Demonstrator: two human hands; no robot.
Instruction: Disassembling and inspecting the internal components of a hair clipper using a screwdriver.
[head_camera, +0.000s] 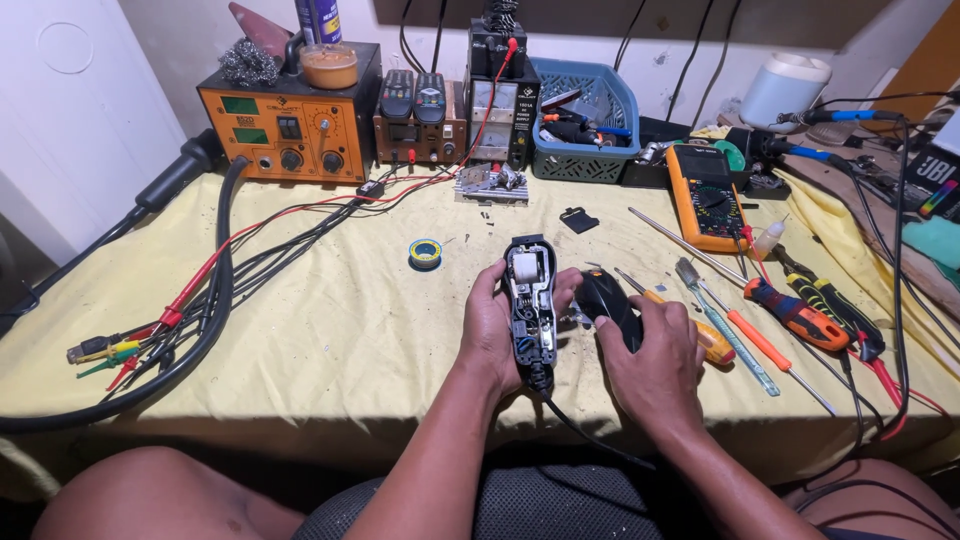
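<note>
1. Head view, held item: an opened hair clipper body (530, 300), its black shell off and the internal parts exposed, is held upright over the yellow table cover (330, 330), just in front of the person. The left hand (492, 335) is wrapped around its left side, fingers curled behind it.

2. Head view, second part: the black cover shell (607, 300) is gripped in the right hand (655, 365), fingers closed over it, just beside the clipper body.

3. Risk, cord: the black cord (580, 432) leaves the bottom of the body and drops past the table edge. A snag there could pull the body out of the one-handed grip.

4. Risk, exposed parts: the internals are uncovered. Damage to small components is judged likely if the shell is pressed on out of line.

5. Risk, nearby tools: the orange-handled screwdrivers (790, 315) lie just right of the right hand. These could be knocked off the table by a sweep of the wrist.

6. Risk, loose items: the solder spool (425, 253) and small fragments lie near. Small screws could be lost among them.
</note>
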